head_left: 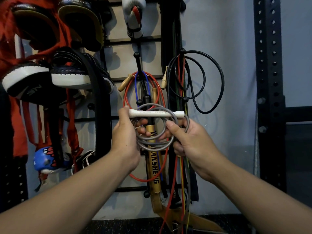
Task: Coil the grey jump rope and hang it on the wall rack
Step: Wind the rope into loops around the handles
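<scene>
On the wall rack (133, 42), the free peg (137, 55) is found straight above the grey jump rope (155, 130), whose coils are gripped by the closed left hand (125, 139) and right hand (187, 141), white handle (157, 114) held level.

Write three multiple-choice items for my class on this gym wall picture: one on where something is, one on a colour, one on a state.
1. Where does the black rope hang?
A. On a peg right of the red rope
B. On the floor
C. Around the white boxing glove

2. What colour is the handle lying across the coil?
A. Black
B. White
C. Blue

3. What state is the grey jump rope in?
A. Hung on a peg
B. Stretched straight
C. Looped, held in both hands

Answers:
1 A: its loops drape from a right-hand peg.
2 B: the handle is white.
3 C: left hand and right hand grip the loops before the rack.
</scene>
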A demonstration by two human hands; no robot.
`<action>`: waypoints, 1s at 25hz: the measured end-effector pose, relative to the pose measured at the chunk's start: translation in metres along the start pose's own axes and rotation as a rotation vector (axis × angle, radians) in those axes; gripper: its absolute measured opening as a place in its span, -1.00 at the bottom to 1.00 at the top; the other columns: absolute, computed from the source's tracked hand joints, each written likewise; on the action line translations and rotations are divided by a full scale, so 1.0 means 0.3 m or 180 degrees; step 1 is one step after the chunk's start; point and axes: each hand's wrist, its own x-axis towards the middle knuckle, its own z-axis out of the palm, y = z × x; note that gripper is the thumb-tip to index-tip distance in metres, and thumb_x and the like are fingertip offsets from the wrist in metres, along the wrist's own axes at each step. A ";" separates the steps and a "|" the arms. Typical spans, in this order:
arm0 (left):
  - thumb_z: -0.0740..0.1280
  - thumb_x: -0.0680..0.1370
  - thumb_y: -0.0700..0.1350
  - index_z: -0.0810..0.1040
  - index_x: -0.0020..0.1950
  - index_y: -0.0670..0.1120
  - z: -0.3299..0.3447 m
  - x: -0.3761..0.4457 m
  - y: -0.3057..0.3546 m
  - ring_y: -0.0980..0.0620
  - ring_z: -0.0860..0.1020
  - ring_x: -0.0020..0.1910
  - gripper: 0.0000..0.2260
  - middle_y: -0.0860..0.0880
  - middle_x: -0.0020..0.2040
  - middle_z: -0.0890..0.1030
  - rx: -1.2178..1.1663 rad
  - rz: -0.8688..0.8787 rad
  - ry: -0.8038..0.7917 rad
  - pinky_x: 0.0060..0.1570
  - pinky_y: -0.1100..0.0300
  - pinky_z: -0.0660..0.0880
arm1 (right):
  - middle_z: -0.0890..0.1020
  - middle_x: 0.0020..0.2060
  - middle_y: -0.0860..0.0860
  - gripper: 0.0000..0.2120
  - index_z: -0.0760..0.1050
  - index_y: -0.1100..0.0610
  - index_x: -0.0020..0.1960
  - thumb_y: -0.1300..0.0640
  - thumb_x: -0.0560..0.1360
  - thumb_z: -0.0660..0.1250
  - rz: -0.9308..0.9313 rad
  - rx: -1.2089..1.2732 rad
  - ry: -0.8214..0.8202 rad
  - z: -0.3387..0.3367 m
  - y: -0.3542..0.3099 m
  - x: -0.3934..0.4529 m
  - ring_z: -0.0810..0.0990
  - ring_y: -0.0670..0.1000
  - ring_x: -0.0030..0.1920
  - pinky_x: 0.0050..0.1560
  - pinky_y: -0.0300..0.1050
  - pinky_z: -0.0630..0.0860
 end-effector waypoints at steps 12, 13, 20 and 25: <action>0.27 0.66 -0.06 0.61 0.18 -0.15 -0.105 0.024 0.046 -0.09 0.67 -0.23 -0.77 -0.25 -0.04 0.68 0.0838 -0.0176 -0.0918 -0.15 -0.01 0.68 | 0.64 -0.24 0.10 -0.87 0.51 0.15 0.16 0.14 0.69 0.23 0.0212 -0.0113 -0.0059 -0.031 0.020 0.008 0.33 -0.15 -0.58 -0.49 -0.28 0.27; 0.30 0.65 -0.05 0.60 0.20 -0.14 -0.112 0.034 0.057 -0.14 0.71 -0.17 -0.78 -0.26 -0.01 0.70 0.1205 -0.0088 -0.0972 -0.10 -0.04 0.68 | 0.62 -0.25 0.11 -0.85 0.50 0.17 0.19 0.16 0.69 0.22 0.0216 -0.0213 -0.0092 -0.035 0.016 0.006 0.37 -0.18 -0.58 -0.49 -0.30 0.30; 0.52 0.33 0.32 0.52 0.33 0.24 -0.093 0.102 0.224 0.18 0.57 0.31 -0.41 0.19 0.31 0.61 0.3573 0.1151 -0.1933 0.37 -0.01 0.48 | 0.64 -0.31 -0.04 -0.88 0.53 0.02 0.17 0.14 0.67 0.26 0.0021 -0.1525 -0.0628 -0.059 -0.052 0.012 0.58 -0.11 -0.28 -0.18 -0.20 0.47; 0.28 0.47 0.43 0.53 0.36 0.10 0.069 0.052 0.231 0.18 0.64 0.11 -0.41 0.11 0.16 0.68 0.4875 0.1073 -0.3047 0.19 0.12 0.56 | 0.65 -0.25 -0.14 -0.90 0.54 -0.02 0.09 0.16 0.65 0.31 -0.0166 -0.2352 -0.1230 -0.025 -0.122 0.019 0.60 -0.27 -0.23 -0.12 -0.29 0.51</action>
